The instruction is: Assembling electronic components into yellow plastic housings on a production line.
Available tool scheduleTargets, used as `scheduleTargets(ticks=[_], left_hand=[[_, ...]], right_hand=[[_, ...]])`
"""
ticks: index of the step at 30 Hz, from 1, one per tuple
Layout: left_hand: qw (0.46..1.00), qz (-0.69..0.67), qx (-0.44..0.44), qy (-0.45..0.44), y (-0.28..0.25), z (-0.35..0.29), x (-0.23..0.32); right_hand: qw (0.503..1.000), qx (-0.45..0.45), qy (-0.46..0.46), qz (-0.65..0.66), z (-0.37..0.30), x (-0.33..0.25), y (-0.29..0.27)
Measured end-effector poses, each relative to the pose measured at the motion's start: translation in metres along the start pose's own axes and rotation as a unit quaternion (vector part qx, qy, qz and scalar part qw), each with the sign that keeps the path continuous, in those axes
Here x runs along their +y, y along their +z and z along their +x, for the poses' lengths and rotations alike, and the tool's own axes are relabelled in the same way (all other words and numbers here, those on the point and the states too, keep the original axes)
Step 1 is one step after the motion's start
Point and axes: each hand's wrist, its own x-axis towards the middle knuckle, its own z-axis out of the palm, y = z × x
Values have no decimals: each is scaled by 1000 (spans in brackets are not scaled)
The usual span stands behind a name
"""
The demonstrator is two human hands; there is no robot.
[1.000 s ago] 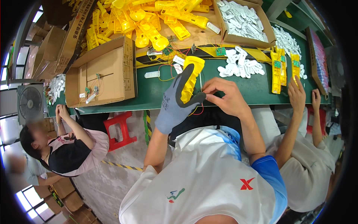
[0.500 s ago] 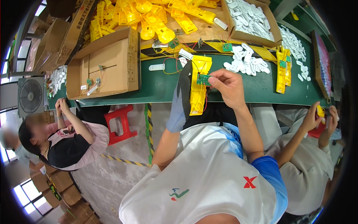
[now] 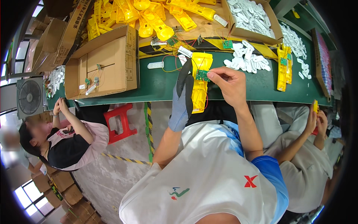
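Observation:
My left hand [image 3: 182,95], in a grey-blue glove with dark fingers, grips a long yellow plastic housing [image 3: 200,95] along its left side. The housing stands nearly upright in the picture, its hollow inside facing me. My bare right hand [image 3: 229,82] pinches the right edge of a small green circuit board [image 3: 203,75] between thumb and forefinger. This board lies over the middle of the housing; whether it is seated cannot be made out. Thin red and yellow wires [image 3: 167,64] run by the housing's upper end, near a white plastic piece [image 3: 185,52].
Loose white parts [image 3: 247,61] lie on the green table [image 3: 156,82]. An open cardboard box [image 3: 134,61] stands left; yellow housings [image 3: 154,22] heap behind. More housings with boards [image 3: 281,71] lie right. Co-workers sit on both sides, one by a red stool [image 3: 121,123].
The yellow housing has turned its hollow side more toward me, and the gloved fingers have shifted along its edge. The board has moved slightly up and left, still pinched by my right hand.

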Motion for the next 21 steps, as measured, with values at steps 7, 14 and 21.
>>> scheduleTargets(ticks=[7,14,21], left_hand=[[993,113,29,27,2,8,-5],[995,83,60,15,6,10,-11],[990,128,58,25,11,4,-4]], right_hand=[[1000,13,5,-9,2,2,3],[992,-10,34,120,-3,7,4],[989,-5,62,134,-2,8,0]])
